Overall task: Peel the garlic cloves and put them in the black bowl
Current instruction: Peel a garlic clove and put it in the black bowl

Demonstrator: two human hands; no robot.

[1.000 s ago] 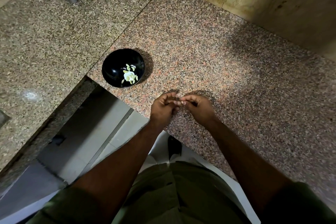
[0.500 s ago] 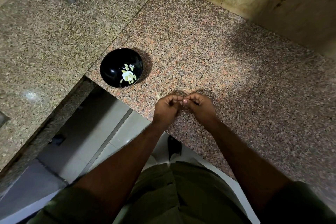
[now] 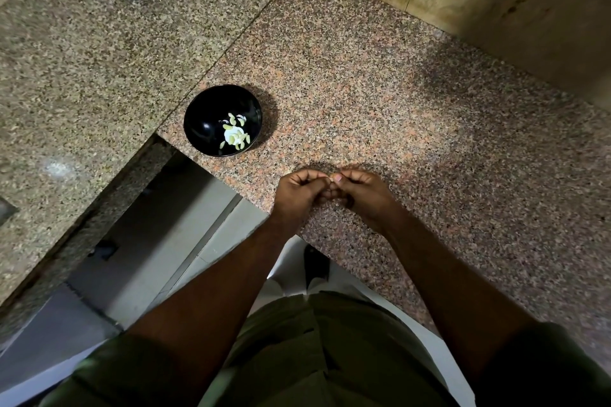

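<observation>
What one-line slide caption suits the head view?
Both hands, left hand and right hand, pinch something small beside black bowl holding peeled garlic cloves.

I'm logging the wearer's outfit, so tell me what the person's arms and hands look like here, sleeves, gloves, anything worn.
Both the left hand and right hand are bare: no gloves, rings or watch visible. The forearms are uncovered, with short olive-green sleeves starting at the upper arms.

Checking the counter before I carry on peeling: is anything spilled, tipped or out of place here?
Nothing stands out. The black bowl sits upright on the granite counter, near its edge, with the peeled cloves inside it. Both hands, left hand and right hand, meet over the counter; whatever they pinch is too small to see.
</observation>
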